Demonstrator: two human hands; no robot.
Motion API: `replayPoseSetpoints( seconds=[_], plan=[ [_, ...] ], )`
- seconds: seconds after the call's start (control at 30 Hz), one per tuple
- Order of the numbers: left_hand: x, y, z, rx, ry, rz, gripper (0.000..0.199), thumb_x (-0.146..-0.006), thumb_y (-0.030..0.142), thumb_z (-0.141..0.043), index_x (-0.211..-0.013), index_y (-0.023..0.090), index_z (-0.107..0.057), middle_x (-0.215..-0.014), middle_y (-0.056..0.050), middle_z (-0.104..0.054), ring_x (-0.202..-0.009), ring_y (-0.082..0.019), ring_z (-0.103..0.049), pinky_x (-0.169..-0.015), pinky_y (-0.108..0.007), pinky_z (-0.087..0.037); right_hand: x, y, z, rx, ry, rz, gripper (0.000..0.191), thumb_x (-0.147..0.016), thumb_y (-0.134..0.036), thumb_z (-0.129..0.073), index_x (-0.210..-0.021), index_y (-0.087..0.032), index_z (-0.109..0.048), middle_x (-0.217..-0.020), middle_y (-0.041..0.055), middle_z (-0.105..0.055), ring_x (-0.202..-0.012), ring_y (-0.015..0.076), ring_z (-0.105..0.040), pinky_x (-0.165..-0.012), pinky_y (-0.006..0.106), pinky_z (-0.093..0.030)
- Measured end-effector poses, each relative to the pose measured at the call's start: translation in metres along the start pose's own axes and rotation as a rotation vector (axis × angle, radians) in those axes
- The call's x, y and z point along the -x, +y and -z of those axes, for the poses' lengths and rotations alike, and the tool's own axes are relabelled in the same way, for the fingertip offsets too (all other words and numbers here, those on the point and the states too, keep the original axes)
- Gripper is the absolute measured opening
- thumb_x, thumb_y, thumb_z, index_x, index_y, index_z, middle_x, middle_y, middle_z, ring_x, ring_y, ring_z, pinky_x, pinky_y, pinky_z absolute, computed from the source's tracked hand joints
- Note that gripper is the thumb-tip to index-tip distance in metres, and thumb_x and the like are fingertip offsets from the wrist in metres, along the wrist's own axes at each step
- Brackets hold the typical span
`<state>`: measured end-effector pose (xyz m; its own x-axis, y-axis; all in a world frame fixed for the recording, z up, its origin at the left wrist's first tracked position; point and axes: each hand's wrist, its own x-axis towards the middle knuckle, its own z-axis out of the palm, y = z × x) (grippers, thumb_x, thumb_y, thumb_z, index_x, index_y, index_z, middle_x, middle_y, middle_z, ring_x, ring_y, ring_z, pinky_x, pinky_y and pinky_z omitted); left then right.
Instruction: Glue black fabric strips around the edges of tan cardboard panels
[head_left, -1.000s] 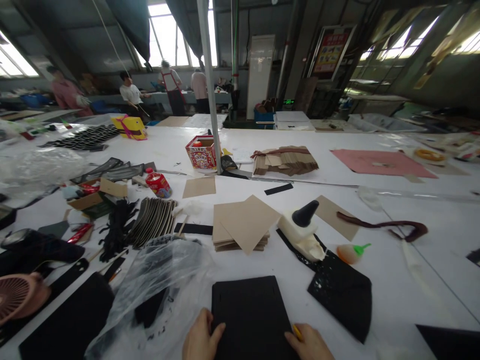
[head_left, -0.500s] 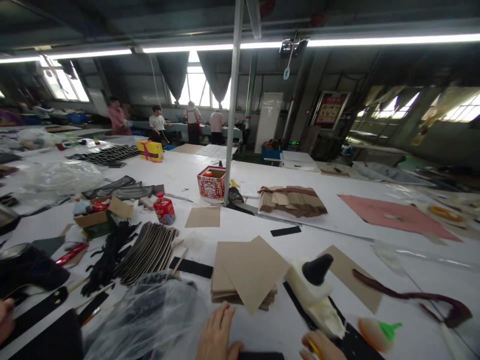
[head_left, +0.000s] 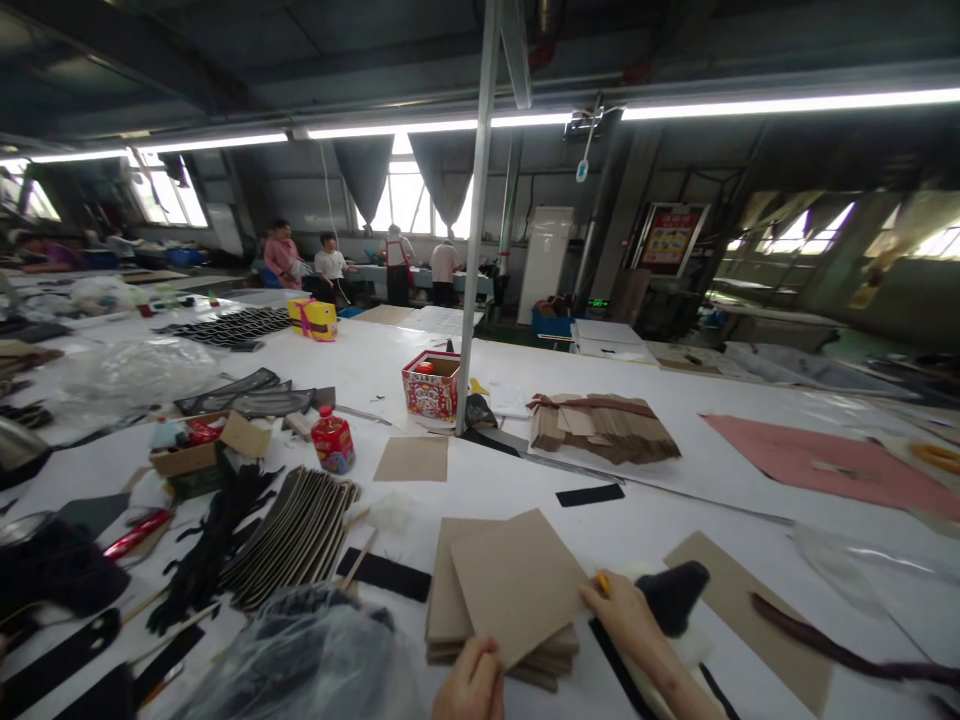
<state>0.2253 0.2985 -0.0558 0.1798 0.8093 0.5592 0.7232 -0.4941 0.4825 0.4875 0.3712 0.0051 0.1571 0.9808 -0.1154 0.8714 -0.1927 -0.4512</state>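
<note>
A tan cardboard sheet (head_left: pixel 517 580) lies askew on a stack of similar sheets (head_left: pixel 448 610). My left hand (head_left: pixel 471 685), fingers closed, grips its near corner. At the sheet's right corner, my right hand (head_left: pixel 621 612) pinches the edge. A small yellow object (head_left: pixel 603 583) pokes out from the right hand's fingers; its kind is hidden. Behind the right forearm stands a white container with a black top (head_left: pixel 675 595), partly covered by the arm. A black strip (head_left: pixel 386 572) and a thin wooden stick (head_left: pixel 358 560) lie left of the stack.
Left are a clear plastic bag (head_left: pixel 300 660), a row of dark strips (head_left: pixel 289 540), black straps (head_left: pixel 210 540) and a red bottle (head_left: pixel 332 440). A metal post (head_left: pixel 476 220) rises beside a red box (head_left: pixel 431 385). Cardboard pieces (head_left: pixel 604 428) lie farther back. Several people work beyond.
Both hands have come to the top cardboard sheet and now grip its corners. My right hand moved up and left, carrying the yellow object. The view has tilted up slightly.
</note>
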Motion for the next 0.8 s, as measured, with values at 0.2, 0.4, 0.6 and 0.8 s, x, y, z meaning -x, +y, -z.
replayPoseSetpoints(
  seconds=[0.2,0.4,0.6,0.8],
  plan=[
    [-0.014,-0.029,0.031,-0.009,-0.081,-0.006,0.028,-0.084,0.007,-0.034,-0.086,0.024,-0.057,-0.091,-0.002,-0.065,-0.075,-0.01,-0.065,-0.07,-0.016,-0.05,0.017,-0.002,-0.012,-0.045,-0.016,0.043,0.02,-0.08,-0.032,-0.044,-0.066,-0.02,-0.052,-0.071,0.0063,-0.066,-0.071,0.021,-0.06,-0.066,0.03,-0.04],
    [-0.021,-0.031,0.016,-0.289,0.016,-0.23,0.032,-0.066,0.035,-0.071,-0.096,0.027,-0.062,-0.102,0.0,-0.07,-0.087,-0.022,-0.063,-0.073,-0.03,-0.051,0.03,0.001,-0.021,-0.042,-0.017,0.085,0.027,-0.082,-0.035,-0.039,-0.067,-0.022,-0.057,-0.076,0.0088,-0.068,-0.077,0.0243,-0.062,-0.071,0.033,-0.041],
    [-0.016,-0.037,-0.022,-0.47,0.098,-0.443,0.032,-0.077,0.042,-0.06,-0.101,0.021,-0.064,-0.104,-0.005,-0.071,-0.096,-0.023,-0.062,-0.081,-0.034,-0.048,0.032,-0.012,0.053,-0.005,0.02,0.209,0.028,-0.075,-0.052,-0.052,-0.067,-0.027,-0.062,-0.075,0.0097,-0.068,-0.076,0.0278,-0.061,-0.074,0.037,-0.043],
    [-0.017,-0.041,-0.006,-0.423,0.008,-0.415,0.023,-0.085,0.027,-0.051,-0.103,0.018,-0.063,-0.106,-0.002,-0.07,-0.1,-0.019,-0.061,-0.084,-0.028,-0.049,0.028,-0.082,0.113,-0.24,-0.016,0.13,0.045,-0.079,-0.065,-0.044,-0.064,-0.025,-0.058,-0.053,0.0043,-0.06,-0.054,0.021,-0.055,-0.06,0.035,-0.045]
  ],
)
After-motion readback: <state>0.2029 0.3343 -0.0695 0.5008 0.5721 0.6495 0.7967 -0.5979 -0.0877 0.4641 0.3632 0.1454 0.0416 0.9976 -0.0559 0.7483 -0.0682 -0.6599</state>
